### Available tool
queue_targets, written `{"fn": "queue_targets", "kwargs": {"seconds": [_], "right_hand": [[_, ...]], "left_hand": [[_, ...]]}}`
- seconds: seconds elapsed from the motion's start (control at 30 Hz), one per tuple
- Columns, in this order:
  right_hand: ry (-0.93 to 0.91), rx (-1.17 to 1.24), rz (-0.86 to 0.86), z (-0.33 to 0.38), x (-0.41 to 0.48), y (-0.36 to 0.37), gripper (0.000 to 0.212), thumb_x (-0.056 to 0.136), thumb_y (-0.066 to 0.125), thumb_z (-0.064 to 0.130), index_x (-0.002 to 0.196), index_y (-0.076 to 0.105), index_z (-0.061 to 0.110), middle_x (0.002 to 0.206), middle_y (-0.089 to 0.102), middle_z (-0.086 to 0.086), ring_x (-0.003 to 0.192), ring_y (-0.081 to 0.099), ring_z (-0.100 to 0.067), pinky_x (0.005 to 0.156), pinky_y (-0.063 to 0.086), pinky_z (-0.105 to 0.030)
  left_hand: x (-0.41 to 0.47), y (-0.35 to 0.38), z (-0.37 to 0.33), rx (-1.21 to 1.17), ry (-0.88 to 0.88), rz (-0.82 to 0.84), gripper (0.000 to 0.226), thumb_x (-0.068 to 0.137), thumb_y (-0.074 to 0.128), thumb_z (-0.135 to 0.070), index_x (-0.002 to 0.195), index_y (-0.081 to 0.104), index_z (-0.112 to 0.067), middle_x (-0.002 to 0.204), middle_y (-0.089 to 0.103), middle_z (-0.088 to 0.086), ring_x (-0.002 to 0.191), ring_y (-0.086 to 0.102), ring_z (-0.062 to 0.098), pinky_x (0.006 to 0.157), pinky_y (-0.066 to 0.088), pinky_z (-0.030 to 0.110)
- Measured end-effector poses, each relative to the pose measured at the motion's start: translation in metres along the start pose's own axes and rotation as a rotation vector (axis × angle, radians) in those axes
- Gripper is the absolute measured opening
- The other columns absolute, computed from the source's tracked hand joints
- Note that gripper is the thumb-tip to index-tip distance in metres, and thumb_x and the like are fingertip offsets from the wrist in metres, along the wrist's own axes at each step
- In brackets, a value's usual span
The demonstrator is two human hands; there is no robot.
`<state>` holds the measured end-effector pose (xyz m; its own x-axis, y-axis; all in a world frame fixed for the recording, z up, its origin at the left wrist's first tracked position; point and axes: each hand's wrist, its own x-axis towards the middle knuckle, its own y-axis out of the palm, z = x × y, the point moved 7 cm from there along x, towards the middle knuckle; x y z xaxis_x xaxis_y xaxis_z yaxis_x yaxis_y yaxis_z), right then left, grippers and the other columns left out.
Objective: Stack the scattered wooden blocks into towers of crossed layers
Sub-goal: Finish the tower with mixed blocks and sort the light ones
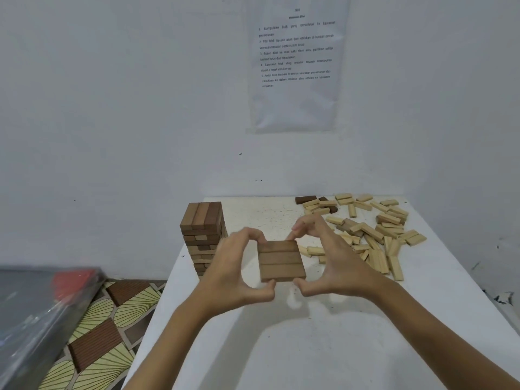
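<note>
A flat layer of three brown wooden blocks (281,260) lies side by side on the white table (337,333), near its middle. My left hand (239,268) presses its left side, thumb at the near edge and fingers at the far corner. My right hand (329,257) squeezes it from the right in the same way. A tall tower of crossed layers (203,235) stands at the table's left edge, just left of my left hand. A scattered pile of light wooden blocks (377,235) covers the far right of the table.
A few dark blocks (306,199) lie at the back by the wall. A printed sheet (295,66) hangs on the white wall. A patterned floor (107,333) and a plastic-wrapped grey object (36,313) lie left of the table.
</note>
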<state>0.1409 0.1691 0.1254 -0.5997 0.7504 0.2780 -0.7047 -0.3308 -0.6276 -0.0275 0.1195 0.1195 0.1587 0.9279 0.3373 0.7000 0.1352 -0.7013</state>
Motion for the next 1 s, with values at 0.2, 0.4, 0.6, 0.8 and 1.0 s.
{"fn": "queue_targets", "kwargs": {"seconds": [0.2,0.4,0.6,0.8,1.0], "right_hand": [[-0.085,0.027,-0.043,0.041,0.031,0.002,0.075,0.061,0.082,0.021,0.116,0.033,0.037,0.114,0.052,0.014,0.119,0.047,-0.01,0.096,0.04,-0.026],[-0.139,0.058,-0.085,0.067,0.066,0.018,0.073,0.065,0.081,0.018,0.116,0.032,0.034,0.111,0.052,0.008,0.116,0.046,-0.009,0.09,0.034,-0.008],[-0.136,0.091,-0.098,0.074,0.103,0.04,0.074,0.064,0.08,0.024,0.117,0.03,0.037,0.109,0.05,0.012,0.113,0.045,-0.01,0.097,0.04,-0.028],[-0.096,0.049,-0.139,0.072,0.13,0.059,0.071,0.058,0.073,0.036,0.116,0.031,0.036,0.106,0.048,0.015,0.107,0.043,-0.008,0.092,0.041,-0.028],[-0.07,-0.008,-0.145,0.063,0.143,0.076,0.07,0.062,0.077,0.031,0.115,0.031,0.035,0.105,0.049,0.013,0.103,0.042,-0.008,0.092,0.04,-0.027]], "left_hand": [[0.002,-0.051,-0.005,-0.057,0.027,-0.095,0.057,0.062,0.074,-0.035,0.111,0.045,-0.036,0.11,0.054,-0.009,0.103,0.053,0.022,0.083,0.051,0.037],[0.002,-0.091,0.011,-0.193,-0.022,-0.164,0.064,0.063,0.07,-0.032,0.12,0.041,-0.035,0.12,0.06,-0.007,0.115,0.054,0.015,0.093,0.04,0.015],[0.002,-0.11,0.046,-0.313,-0.092,-0.259,0.077,0.07,0.072,-0.03,0.138,0.036,-0.035,0.132,0.059,-0.007,0.128,0.05,0.017,0.103,0.038,0.033],[0.0,-0.105,0.069,-0.393,-0.182,-0.329,0.073,0.094,0.056,0.001,0.148,0.026,-0.039,0.145,0.048,-0.009,0.134,0.041,0.0,0.107,0.034,0.018],[0.001,-0.093,0.086,-0.501,-0.254,-0.419,0.054,0.102,0.039,-0.007,0.146,0.028,-0.036,0.145,0.044,-0.011,0.132,0.038,-0.011,0.098,0.035,0.004]]}}
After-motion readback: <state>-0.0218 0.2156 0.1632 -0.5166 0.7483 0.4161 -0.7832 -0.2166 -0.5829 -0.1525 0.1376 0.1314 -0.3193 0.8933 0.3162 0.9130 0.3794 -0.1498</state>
